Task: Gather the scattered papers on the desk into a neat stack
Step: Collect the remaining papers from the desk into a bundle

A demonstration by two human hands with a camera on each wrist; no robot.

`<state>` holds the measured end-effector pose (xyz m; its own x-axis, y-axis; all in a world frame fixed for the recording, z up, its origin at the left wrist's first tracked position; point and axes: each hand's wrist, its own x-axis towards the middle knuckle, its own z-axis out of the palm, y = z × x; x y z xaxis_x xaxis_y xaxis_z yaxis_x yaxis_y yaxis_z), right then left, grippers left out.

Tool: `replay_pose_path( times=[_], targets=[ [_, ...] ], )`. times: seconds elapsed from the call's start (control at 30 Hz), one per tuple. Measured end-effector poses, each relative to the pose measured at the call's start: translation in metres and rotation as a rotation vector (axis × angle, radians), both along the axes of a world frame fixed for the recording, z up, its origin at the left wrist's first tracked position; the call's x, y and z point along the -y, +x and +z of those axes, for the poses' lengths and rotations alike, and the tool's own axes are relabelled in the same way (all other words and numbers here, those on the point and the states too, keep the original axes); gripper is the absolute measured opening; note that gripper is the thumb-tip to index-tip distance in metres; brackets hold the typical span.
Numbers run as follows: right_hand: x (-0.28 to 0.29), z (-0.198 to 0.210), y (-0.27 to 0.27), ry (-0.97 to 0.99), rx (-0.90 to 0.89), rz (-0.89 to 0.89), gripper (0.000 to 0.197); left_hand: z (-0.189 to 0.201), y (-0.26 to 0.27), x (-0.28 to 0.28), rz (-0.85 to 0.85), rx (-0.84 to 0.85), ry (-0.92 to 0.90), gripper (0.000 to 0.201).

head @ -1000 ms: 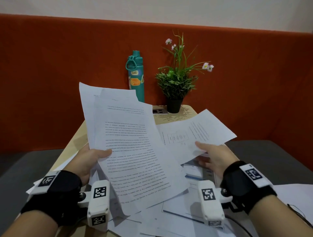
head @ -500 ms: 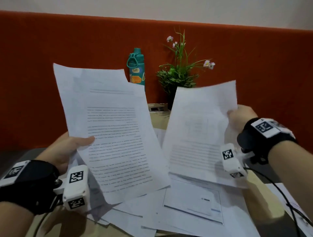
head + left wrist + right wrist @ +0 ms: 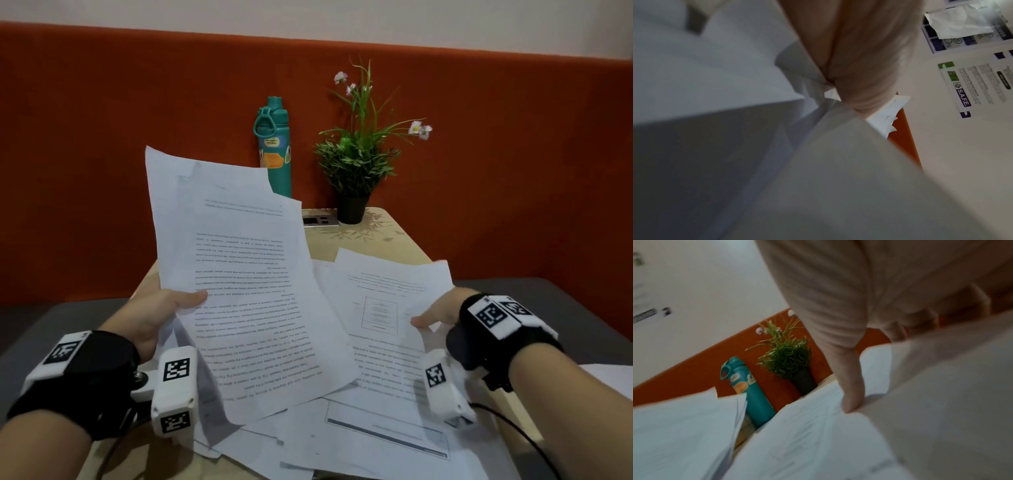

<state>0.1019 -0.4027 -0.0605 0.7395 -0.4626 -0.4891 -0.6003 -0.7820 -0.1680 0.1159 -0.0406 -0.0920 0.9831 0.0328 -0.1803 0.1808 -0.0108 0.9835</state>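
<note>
My left hand (image 3: 164, 315) pinches a bundle of printed sheets (image 3: 246, 291) by its left edge and holds it tilted up over the desk; in the left wrist view the thumb (image 3: 865, 61) presses on that paper (image 3: 735, 129). My right hand (image 3: 438, 313) pinches a single sheet with a boxed diagram (image 3: 380, 308) at its right edge, low over the desk beside the bundle. The right wrist view shows the thumb (image 3: 851, 386) on top of that sheet (image 3: 807, 434). More loose papers (image 3: 359, 435) lie overlapping on the wooden desk (image 3: 342, 246) below.
A teal water bottle (image 3: 274, 147) and a potted plant (image 3: 359, 161) stand at the desk's far edge against the orange wall panel, with a small socket plate (image 3: 320, 221) between them. A grey seat (image 3: 565, 308) flanks the desk. Another sheet (image 3: 606, 377) lies at the right.
My right hand came down from its raised position, and the sheet it holds now lies low and flatter beside the bundle. The left hand's bundle shifted right and slightly lower.
</note>
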Motion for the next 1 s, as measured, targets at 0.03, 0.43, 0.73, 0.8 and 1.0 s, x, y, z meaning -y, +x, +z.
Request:
replay_pose_path(
  times=[0.03, 0.43, 0.73, 0.8, 1.0],
  targets=[
    [0.002, 0.000, 0.002, 0.022, 0.021, -0.014, 0.061, -0.001, -0.001, 0.003, -0.005, -0.003, -0.005, 0.050],
    [0.010, -0.003, -0.002, 0.075, 0.412, -0.134, 0.034, -0.005, -0.006, 0.005, 0.011, 0.002, -0.030, 0.039],
    [0.015, 0.005, -0.004, 0.219, 0.654, -0.116, 0.028, -0.007, -0.004, 0.014, 0.029, 0.009, -0.037, 0.042],
    [0.016, 0.011, -0.002, 0.208, 0.681, -0.076, 0.025, -0.006, -0.004, 0.016, 0.025, -0.006, -0.032, 0.040],
    [0.013, 0.086, 0.002, 0.061, 1.191, -0.057, 0.032, -0.003, -0.006, 0.017, 0.007, -0.010, -0.006, 0.046]
  ],
)
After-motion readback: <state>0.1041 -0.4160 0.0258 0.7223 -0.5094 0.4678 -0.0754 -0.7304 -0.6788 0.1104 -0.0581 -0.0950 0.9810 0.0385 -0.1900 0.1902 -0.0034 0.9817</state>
